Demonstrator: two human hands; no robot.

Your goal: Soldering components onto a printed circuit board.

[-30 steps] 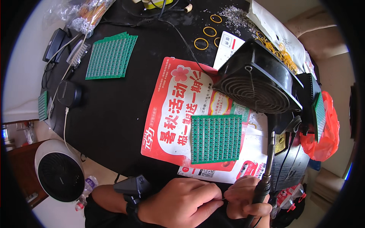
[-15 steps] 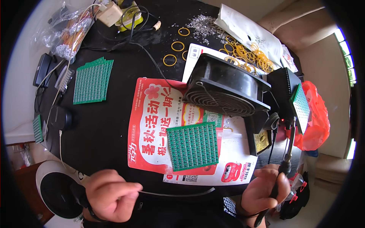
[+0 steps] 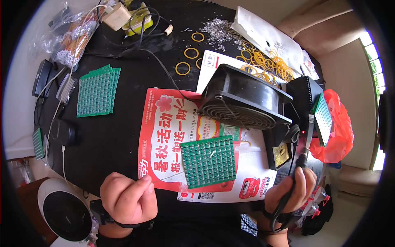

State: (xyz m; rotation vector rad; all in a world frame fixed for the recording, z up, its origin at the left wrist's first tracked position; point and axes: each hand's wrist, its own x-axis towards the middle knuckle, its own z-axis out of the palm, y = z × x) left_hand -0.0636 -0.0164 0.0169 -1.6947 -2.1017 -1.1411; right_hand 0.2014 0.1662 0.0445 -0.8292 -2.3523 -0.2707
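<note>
My left hand (image 3: pixel 129 199) pinches a thin solder wire (image 3: pixel 168 178), whose visible length stretches right toward a green circuit board panel (image 3: pixel 209 161). Whether the wire touches the board I cannot tell. The panel lies on a red and white flyer (image 3: pixel 153 119) and carries rows of small repeated circuits. To the right of the panel, my right hand (image 3: pixel 291 191) is closed around a soldering iron (image 3: pixel 303 158). The iron stands steeply with its metal end up, beside the iron stand with a yellow sponge (image 3: pixel 282 155). Its dark cable hangs down past my wrist.
Behind the panel stands a black fan (image 3: pixel 245 96). Stacked green panels (image 3: pixel 98 92) lie at left, near cables. Yellow rubber bands (image 3: pixel 267 61) and loose small metal parts (image 3: pixel 222 33) lie at the back. A black box (image 3: pixel 304 92) and red plastic bag (image 3: pixel 339 127) are at right.
My left hand has risen and turned, bringing the solder wire up from the table's front edge toward the panel. My right hand has shifted slightly, tilting the iron more to the left.
</note>
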